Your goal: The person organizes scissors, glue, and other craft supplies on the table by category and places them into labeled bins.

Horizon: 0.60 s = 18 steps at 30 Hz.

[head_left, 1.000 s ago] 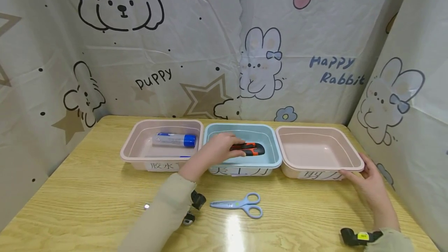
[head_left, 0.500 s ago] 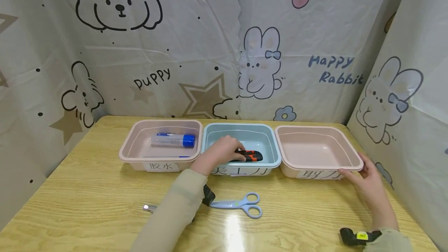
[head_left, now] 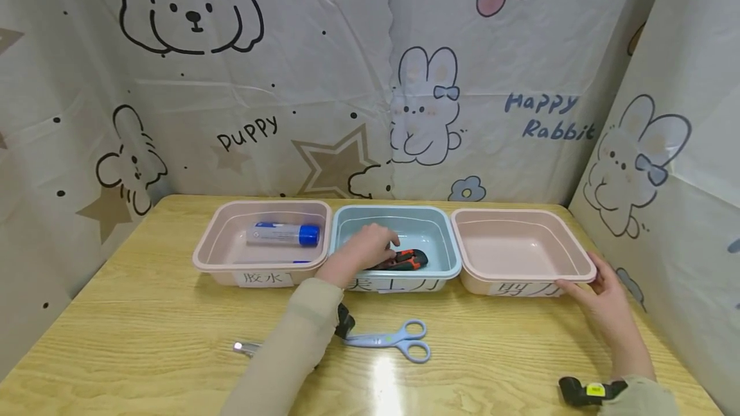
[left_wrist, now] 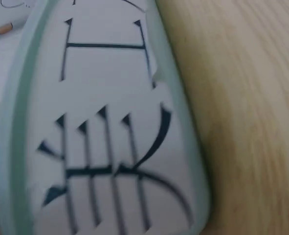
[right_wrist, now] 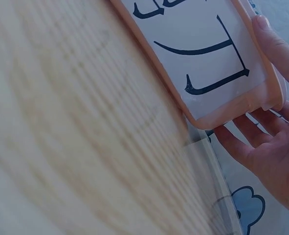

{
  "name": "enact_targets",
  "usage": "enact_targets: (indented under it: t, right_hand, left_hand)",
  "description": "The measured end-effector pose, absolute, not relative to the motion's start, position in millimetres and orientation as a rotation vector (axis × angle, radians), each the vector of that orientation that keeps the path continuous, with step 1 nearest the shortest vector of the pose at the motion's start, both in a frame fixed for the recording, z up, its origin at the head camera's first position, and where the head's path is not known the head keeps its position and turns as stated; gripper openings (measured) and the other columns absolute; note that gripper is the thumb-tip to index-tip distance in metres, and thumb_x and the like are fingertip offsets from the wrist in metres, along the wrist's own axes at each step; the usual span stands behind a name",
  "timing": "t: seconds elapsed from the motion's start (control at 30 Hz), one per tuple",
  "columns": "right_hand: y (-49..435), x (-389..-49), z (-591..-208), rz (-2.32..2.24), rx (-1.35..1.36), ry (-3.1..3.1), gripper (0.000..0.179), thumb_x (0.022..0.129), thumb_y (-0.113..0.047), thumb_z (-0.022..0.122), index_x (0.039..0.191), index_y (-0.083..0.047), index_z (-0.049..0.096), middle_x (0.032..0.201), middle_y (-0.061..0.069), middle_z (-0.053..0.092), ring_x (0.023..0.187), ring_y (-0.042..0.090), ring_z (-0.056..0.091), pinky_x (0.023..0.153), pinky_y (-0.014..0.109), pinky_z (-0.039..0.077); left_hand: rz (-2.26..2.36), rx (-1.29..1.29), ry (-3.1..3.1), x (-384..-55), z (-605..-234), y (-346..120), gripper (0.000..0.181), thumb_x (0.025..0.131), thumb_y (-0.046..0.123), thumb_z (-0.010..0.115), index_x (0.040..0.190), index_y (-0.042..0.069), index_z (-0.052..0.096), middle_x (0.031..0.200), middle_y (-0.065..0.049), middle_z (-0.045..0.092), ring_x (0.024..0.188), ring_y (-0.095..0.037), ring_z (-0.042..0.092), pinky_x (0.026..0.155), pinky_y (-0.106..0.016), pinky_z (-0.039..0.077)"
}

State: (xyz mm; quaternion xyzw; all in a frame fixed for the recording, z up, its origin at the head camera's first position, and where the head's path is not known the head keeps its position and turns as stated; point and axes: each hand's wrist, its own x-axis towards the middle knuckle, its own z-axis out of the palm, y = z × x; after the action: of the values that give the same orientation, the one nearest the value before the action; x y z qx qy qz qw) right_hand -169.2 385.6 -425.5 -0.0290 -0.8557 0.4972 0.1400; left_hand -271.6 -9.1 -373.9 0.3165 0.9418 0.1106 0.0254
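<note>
Down in the pale-blue rectangular plastic bin (head_left: 430, 231), here's the left hand (head_left: 370, 248), thumb and forefinger parted right by the black-and-orange utility knife (head_left: 412, 260) lying on the bin's floor; whether they touch it, I can't tell. Across to the right hand (head_left: 607, 307): clamped on a corner of the pink rectangular plastic bin (head_left: 514, 244), thumb at the rim. In front, light-blue plastic-handled scissors (head_left: 393, 340) lie on the wood-grain table (head_left: 491, 352).
</note>
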Motion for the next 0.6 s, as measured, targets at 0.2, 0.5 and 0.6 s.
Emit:
enact_targets:
  t: [0.2,0.5,0.6]
  right_hand:
    - [383,-168,-425,1.425,-0.088,-2.469,0.078,0.085,-0.013,0.064,0.146,-0.013,0.016,0.133,0.003,0.037,0.099,-0.011,0.039,0.076,0.000,0.038]
    - [384,-169,-423,1.431,-0.093,-2.462,0.078,0.085,-0.014,0.064,0.146,-0.015,0.016,0.136,0.005,0.036,0.101,-0.011,0.039,0.077,0.000,0.036]
    - [384,-169,-425,1.440,-0.082,-2.457,0.078,0.085,-0.013,0.064,0.146,-0.014,0.016,0.136,0.004,0.037,0.101,-0.011,0.039,0.077,0.000,0.037]
  left_hand:
    - [0.329,1.097,2.968,-253,-356,-31,0.024,0.086,0.019,0.063,0.107,0.009,0.066,0.104,-0.005,0.066,0.091,-0.018,0.062,0.078,-0.032,0.050]
    - [0.289,1.235,3.083,-213,-342,-80,0.022,0.081,0.024,0.069,0.102,0.015,0.068,0.094,0.002,0.064,0.083,-0.013,0.061,0.071,-0.027,0.050]
    - [0.333,1.260,3.078,-201,-344,-96,0.021,0.080,0.022,0.069,0.100,0.014,0.069,0.091,0.002,0.065,0.079,-0.012,0.060,0.069,-0.025,0.049]
